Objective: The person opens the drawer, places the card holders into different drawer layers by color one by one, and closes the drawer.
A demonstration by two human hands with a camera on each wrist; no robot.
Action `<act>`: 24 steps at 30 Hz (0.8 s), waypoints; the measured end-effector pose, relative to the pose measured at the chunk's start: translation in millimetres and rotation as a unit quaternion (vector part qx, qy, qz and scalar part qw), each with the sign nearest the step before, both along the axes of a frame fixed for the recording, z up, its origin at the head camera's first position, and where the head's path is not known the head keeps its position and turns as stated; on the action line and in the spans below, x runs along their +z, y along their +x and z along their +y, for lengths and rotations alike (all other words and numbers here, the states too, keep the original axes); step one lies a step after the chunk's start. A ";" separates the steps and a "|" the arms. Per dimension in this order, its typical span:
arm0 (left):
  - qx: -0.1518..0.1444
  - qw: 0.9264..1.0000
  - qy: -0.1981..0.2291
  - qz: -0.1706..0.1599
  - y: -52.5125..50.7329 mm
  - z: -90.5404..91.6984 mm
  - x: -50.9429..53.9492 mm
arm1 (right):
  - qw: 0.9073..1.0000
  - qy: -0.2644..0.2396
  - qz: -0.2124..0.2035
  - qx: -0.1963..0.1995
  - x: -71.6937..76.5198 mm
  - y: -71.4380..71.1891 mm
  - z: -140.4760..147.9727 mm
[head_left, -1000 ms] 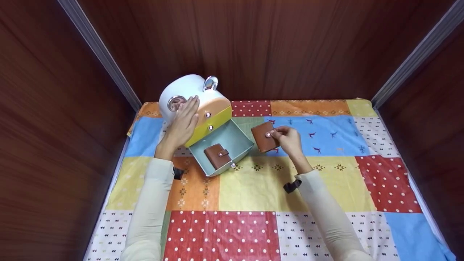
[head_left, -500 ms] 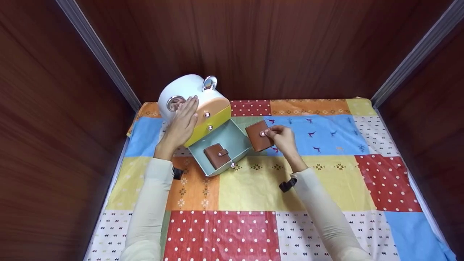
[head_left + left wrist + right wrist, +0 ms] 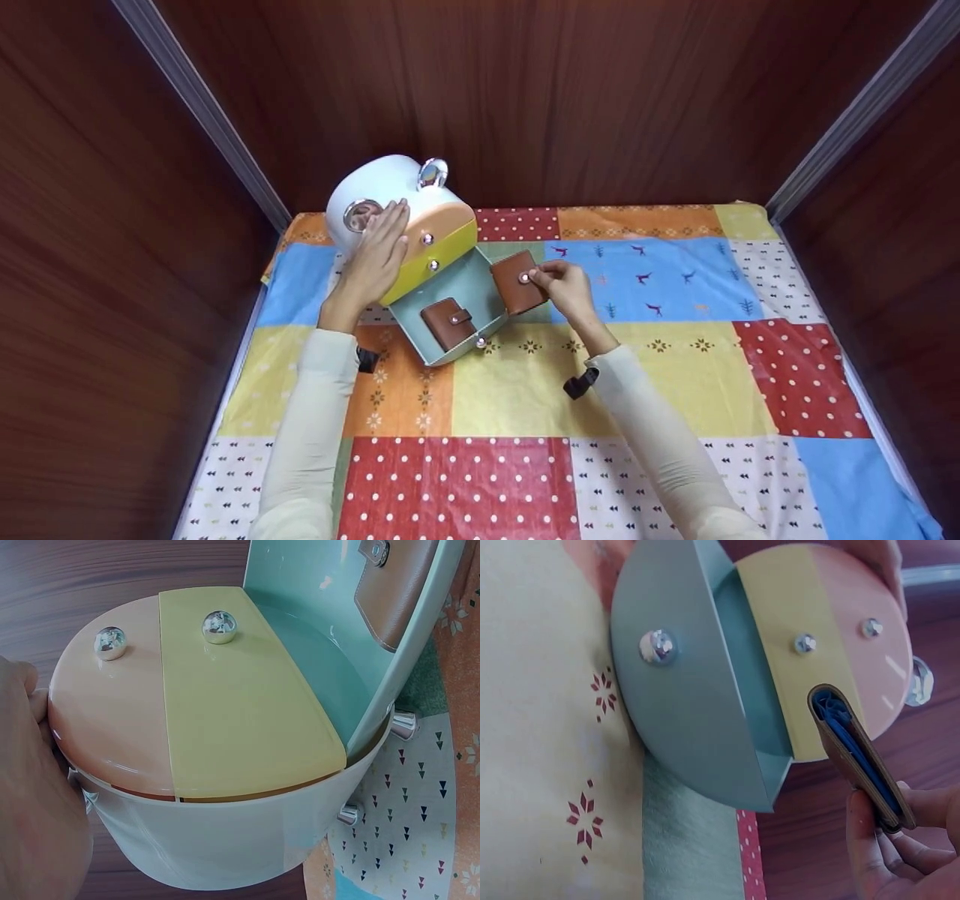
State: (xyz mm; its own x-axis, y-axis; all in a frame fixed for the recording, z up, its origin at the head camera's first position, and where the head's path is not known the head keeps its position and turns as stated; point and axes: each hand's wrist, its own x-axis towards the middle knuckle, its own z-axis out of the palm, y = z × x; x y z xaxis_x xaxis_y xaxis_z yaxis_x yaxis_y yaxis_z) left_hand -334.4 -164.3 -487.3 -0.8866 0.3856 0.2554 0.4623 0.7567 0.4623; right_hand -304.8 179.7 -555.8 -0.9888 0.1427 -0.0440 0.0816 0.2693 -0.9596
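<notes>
A small rounded white cabinet (image 3: 386, 176) has peach and yellow drawer fronts, and its pale green bottom drawer (image 3: 486, 285) is pulled out. In that drawer lies a brown wallet (image 3: 448, 324) with a snap strap. My left hand (image 3: 375, 259) rests on the cabinet's upper front with fingers straight. Between thumb and fingers, my right hand (image 3: 566, 289) pinches a second brown wallet (image 3: 517, 283) by its snap side, over the drawer's right edge. In the right wrist view, blue material shows inside the folded wallet (image 3: 855, 754).
A patchwork cloth (image 3: 510, 487) covers the table. Dark wood panels (image 3: 525, 97) enclose the back and both sides. A shiny metal loop (image 3: 433, 174) sticks up from the cabinet's top, and silver knobs (image 3: 428, 239) protrude from the drawer fronts.
My right hand has moved left with its wallet, from beside the open drawer to over its right edge. The left hand keeps its place on the cabinet.
</notes>
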 end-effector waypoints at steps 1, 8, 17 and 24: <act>-0.001 1.000 0.001 0.000 0.1 -0.1 0.1 | 1.000 0.002 0.003 0.001 -0.6 -0.5 -1.6; -0.003 1.000 0.002 0.001 0.4 -0.9 0.4 | 1.000 0.015 0.019 0.011 -3.9 -3.0 -12.6; -0.006 1.000 0.004 0.006 0.5 -0.6 0.2 | 1.000 0.018 0.013 0.020 -6.2 -5.9 -24.7; -0.006 1.000 0.001 0.011 0.9 -0.9 -0.8 | 0.999 0.018 0.012 0.030 -9.9 -6.9 -33.5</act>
State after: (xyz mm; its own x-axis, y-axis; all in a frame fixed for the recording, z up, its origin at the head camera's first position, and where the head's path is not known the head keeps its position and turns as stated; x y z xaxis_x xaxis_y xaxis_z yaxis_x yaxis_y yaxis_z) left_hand -333.5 -165.2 -488.0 -0.8761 0.3954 0.2758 0.4813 0.7498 0.4540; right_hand -311.7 146.2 -565.7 -0.9963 0.0843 -0.0157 0.0410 0.3079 -0.9505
